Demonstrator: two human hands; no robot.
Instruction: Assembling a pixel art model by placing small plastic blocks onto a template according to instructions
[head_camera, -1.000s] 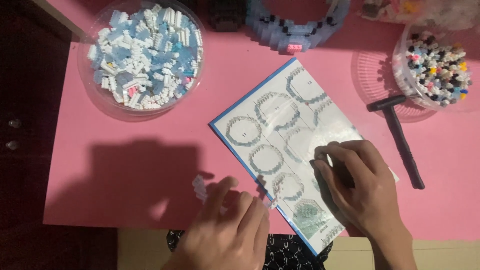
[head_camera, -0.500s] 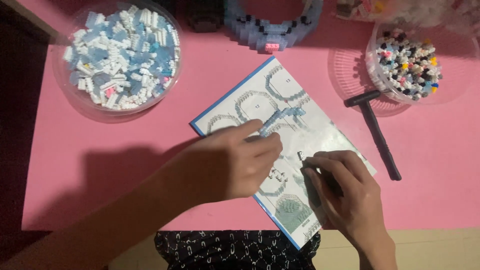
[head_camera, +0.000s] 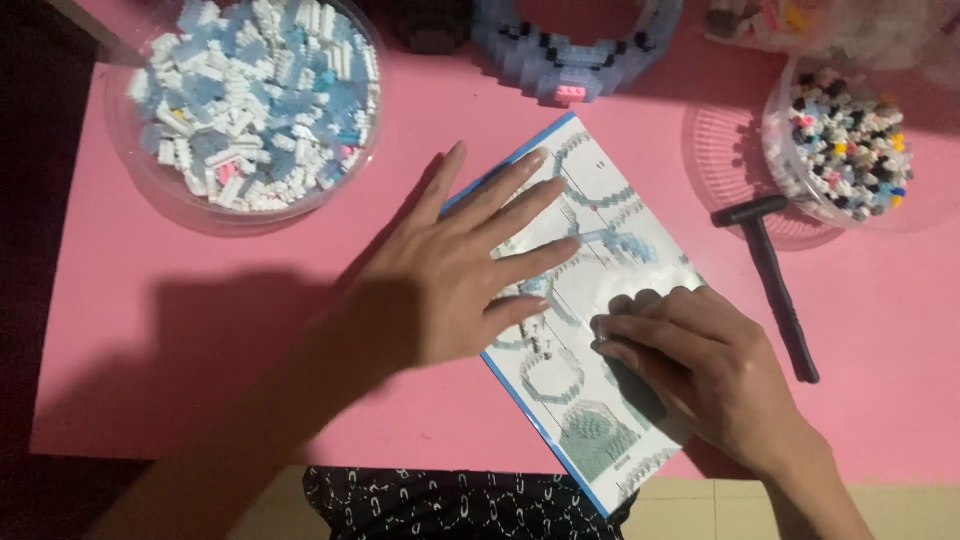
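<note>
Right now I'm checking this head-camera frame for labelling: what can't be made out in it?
- Middle of the instruction sheet: covered by the left hand and right hand.
- Whatever the right hand's curled fingers press: hidden beneath them.
- Blue block ring: cut off by the top edge.
- Single pieces in the white-and-blue tub and the mixed-colour tub: too small.
- Black tool: its head's shape is unclear.

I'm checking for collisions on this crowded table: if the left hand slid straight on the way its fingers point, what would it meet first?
The left hand points up and right across the instruction sheet; past the sheet's edge, probably the black T-shaped tool.
</note>
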